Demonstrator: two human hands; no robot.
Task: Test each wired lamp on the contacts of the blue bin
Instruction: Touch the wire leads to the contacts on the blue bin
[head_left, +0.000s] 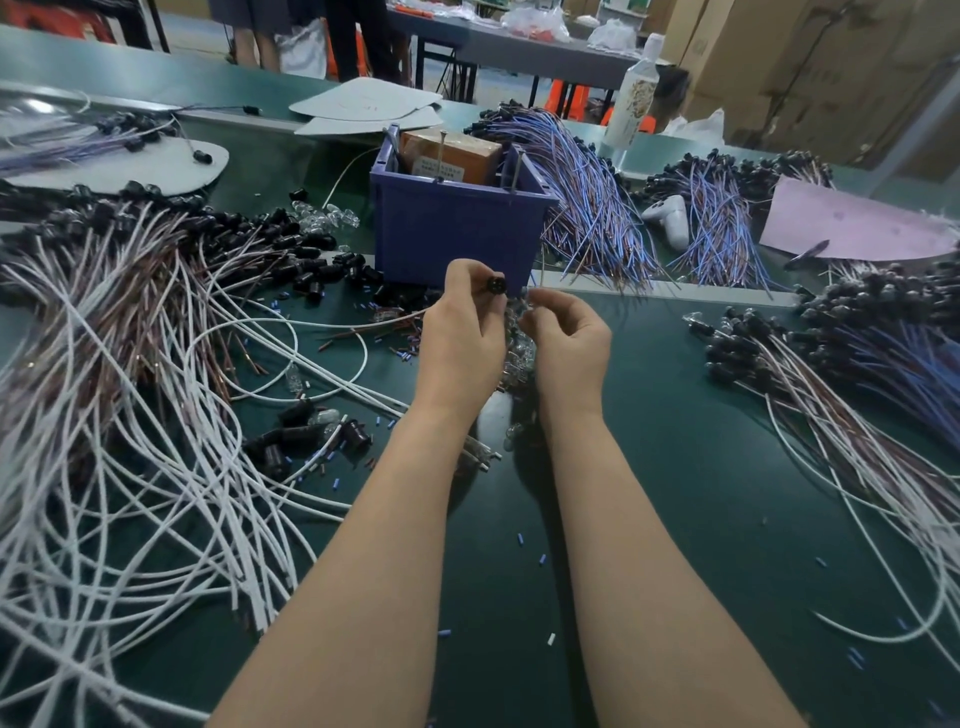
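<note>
Your L hand pinches a black lamp socket in curled fingers, just before the blue bin. Your R hand, fingers curled, is over the clear bulbs; grip can't be told.

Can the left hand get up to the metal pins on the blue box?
Probably yes. The left hand, gripping a black socket, is just before the blue bin, and nothing blocks the way to its metal pins.

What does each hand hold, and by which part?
The left hand pinches a black lamp socket by its sides. The right hand curls near clear bulbs; its hold cannot be told.
</note>
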